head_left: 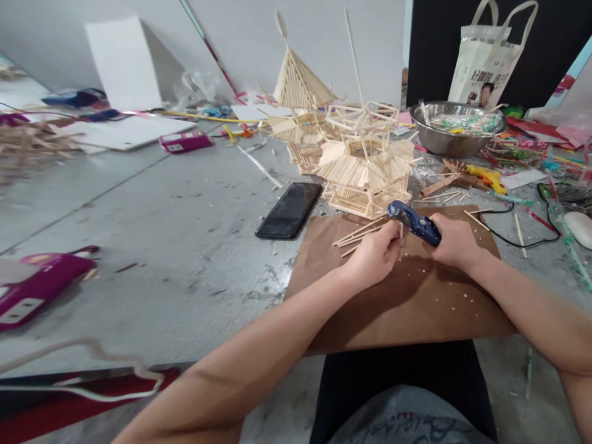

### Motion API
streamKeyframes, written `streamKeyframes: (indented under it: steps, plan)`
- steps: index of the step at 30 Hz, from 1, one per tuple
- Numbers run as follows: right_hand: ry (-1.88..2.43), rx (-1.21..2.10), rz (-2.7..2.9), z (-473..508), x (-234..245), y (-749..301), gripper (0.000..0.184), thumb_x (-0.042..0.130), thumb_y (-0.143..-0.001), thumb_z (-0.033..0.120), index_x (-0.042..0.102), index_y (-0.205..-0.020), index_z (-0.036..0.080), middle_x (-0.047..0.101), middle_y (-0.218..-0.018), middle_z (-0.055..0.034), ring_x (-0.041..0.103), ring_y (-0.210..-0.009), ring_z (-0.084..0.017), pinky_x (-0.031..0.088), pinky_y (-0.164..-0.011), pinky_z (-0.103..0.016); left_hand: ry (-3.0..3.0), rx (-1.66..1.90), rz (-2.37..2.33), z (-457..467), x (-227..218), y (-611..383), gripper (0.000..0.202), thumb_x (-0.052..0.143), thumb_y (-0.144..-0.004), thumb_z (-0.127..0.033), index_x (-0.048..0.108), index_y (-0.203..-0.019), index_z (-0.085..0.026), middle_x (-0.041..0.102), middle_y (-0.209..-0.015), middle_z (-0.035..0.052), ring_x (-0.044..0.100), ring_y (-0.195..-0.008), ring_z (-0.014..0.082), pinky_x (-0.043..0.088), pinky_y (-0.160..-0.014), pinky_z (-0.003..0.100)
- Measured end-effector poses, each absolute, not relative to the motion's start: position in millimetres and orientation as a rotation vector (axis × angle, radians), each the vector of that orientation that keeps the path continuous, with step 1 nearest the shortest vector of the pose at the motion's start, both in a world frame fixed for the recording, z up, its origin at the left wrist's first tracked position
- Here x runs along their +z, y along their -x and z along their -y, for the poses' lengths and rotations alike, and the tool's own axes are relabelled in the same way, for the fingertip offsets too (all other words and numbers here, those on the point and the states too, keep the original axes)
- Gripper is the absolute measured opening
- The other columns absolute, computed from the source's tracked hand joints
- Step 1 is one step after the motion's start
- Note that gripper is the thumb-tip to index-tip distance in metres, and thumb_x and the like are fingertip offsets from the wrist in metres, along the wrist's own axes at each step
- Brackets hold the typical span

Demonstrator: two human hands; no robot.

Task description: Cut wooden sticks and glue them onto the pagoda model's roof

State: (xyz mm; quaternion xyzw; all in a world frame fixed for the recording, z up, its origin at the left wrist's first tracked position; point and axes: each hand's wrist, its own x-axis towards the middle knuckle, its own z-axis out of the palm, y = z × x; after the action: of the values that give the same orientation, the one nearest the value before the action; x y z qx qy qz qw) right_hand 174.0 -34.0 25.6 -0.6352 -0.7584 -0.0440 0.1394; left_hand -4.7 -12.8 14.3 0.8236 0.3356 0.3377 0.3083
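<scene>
My right hand (456, 242) is closed around a blue-handled cutter (415, 223), whose head points up and to the left. Its exact kind is hard to make out. Just left of it, my left hand (377, 258) is pinched on a short thin wooden stick (401, 230), close to the cutter's head. Both hands are above a brown cardboard sheet (351, 330) with small wood chips on it. Several loose wooden sticks (358, 235) lie beside my left hand. Right behind the hands stands a pavilion-like stick model (365, 172) with a slatted roof.
A second stick model (303, 83) with a pointed roof rises behind. A black phone (289, 211) lies left of the cardboard. Farther right are a steel bowl (451, 145), a yellow glue gun (485, 177) and its dark cable. Purple power strips (185, 142) lie to the left.
</scene>
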Motion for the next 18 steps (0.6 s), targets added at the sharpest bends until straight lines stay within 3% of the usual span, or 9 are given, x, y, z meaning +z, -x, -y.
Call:
streamKeyframes:
  steps: [12,18]
  plan:
    - [1.899,-0.056,1.877,26,28,-183,0.025,0.043,-0.071,0.037,0.054,-0.084,0.019,0.063,-0.068,-0.0046,0.058,-0.064,-0.02,0.033,-0.055,-0.027,-1.922,0.857,-0.778,11,14,2,0.008,0.04,-0.08,-0.02,0.042,-0.087,-0.017,0.048,-0.057,-0.0041,0.052,-0.048,0.0095,0.04,-0.049,0.022]
    - [1.826,-0.121,2.018,23,27,-189,0.038,0.047,-0.069,0.033,0.05,-0.104,0.018,0.064,-0.09,-0.0082,0.059,-0.076,-0.024,0.038,-0.062,-0.03,-1.908,0.839,-0.826,11,15,2,0.009,0.04,-0.08,-0.02,0.043,-0.087,-0.017,0.048,-0.056,-0.0035,0.051,-0.048,0.01,0.04,-0.049,0.022]
